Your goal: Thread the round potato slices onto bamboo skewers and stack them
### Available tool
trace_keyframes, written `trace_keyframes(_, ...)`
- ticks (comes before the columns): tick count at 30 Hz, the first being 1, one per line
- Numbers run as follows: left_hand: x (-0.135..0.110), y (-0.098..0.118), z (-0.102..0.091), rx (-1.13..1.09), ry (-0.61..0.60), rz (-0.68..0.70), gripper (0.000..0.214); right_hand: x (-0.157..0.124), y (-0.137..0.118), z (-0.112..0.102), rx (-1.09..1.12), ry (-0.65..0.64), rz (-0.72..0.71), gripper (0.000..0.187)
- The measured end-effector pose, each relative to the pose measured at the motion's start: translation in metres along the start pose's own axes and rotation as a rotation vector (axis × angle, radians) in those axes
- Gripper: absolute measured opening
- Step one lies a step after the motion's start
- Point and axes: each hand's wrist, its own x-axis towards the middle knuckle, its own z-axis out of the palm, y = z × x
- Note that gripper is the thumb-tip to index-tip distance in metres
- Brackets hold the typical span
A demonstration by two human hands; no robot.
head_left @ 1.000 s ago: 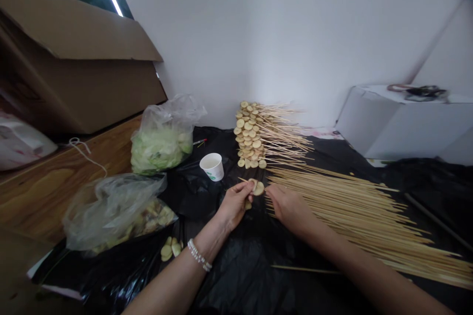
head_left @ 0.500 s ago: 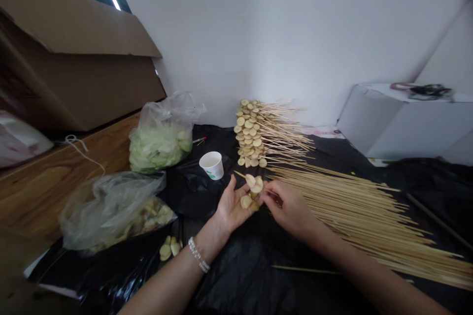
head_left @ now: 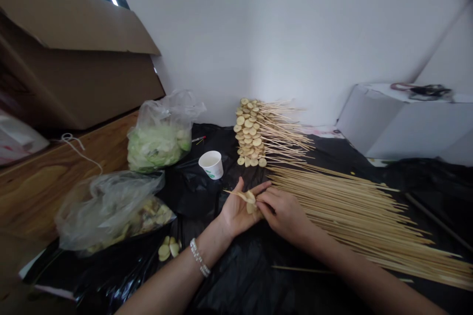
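Note:
My left hand (head_left: 236, 214) is turned palm up with its fingers stretched out. Pale slices (head_left: 251, 202), probably potato, lie over the palm and partly overlap; I cannot tell whether some rest loose on it. A thin bamboo skewer (head_left: 232, 192) runs through slices, its pointed tip past them toward the left. My right hand (head_left: 283, 209) pinches the skewer beside the left fingers, and most of the shaft there is hidden. Finished skewers of slices (head_left: 253, 133) are stacked by the wall. Bare bamboo skewers (head_left: 354, 206) lie spread on the right.
A white paper cup (head_left: 211, 165) stands left of the stack. Two clear plastic bags, one with pale green pieces (head_left: 158, 142), one with slices (head_left: 148, 219), are at left. A few loose slices (head_left: 169, 248) sit near my left forearm. Black plastic sheeting (head_left: 236, 275) covers the surface.
The left hand has tilted and its fingers now reach further right. The skewer lies flatter, its tip lower and further left, and the slices look closer together over the palm.

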Motion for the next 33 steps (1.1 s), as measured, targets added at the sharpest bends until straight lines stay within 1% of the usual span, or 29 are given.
trace_keyframes(3,0.000,0.000,0.001,-0.001,0.004,-0.019,0.064,0.000,0.000,0.000,0.003,-0.020,-0.001,0.015)
trace_keyframes(7,0.001,-0.001,0.001,0.002,0.023,-0.020,0.060,0.001,0.001,0.001,-0.040,-0.052,0.013,0.012)
trace_keyframes(10,0.003,-0.002,0.001,-0.045,0.022,-0.041,0.060,0.002,0.003,0.000,-0.041,-0.045,0.023,0.017)
trace_keyframes(13,0.003,-0.001,0.002,-0.081,-0.017,-0.069,0.061,0.003,0.006,-0.001,-0.021,-0.029,0.013,0.020)
trace_keyframes(16,0.002,-0.001,0.004,-0.116,-0.077,-0.082,0.060,0.004,0.009,-0.003,-0.039,-0.023,-0.006,0.018)
trace_keyframes(18,0.001,-0.001,0.006,-0.143,-0.092,-0.087,0.059,0.004,0.011,-0.004,-0.057,-0.020,-0.004,0.017)
trace_keyframes(22,0.000,-0.002,0.007,-0.157,-0.035,-0.076,0.054,0.004,0.015,-0.006,-0.077,0.012,-0.003,0.021)
trace_keyframes(26,0.002,-0.001,0.002,-0.158,0.077,-0.048,0.045,0.002,0.015,-0.009,-0.126,0.078,-0.060,0.025)
trace_keyframes(29,0.004,0.002,-0.002,-0.136,0.167,-0.108,0.034,0.001,0.014,-0.013,-0.160,0.133,-0.112,0.027)
trace_keyframes(31,0.004,0.003,-0.002,-0.131,0.162,-0.158,0.028,0.001,0.013,-0.014,-0.168,0.165,-0.135,0.028)
trace_keyframes(33,0.002,0.003,-0.002,-0.137,0.137,-0.168,0.021,0.000,0.013,-0.014,-0.171,0.184,-0.142,0.030)
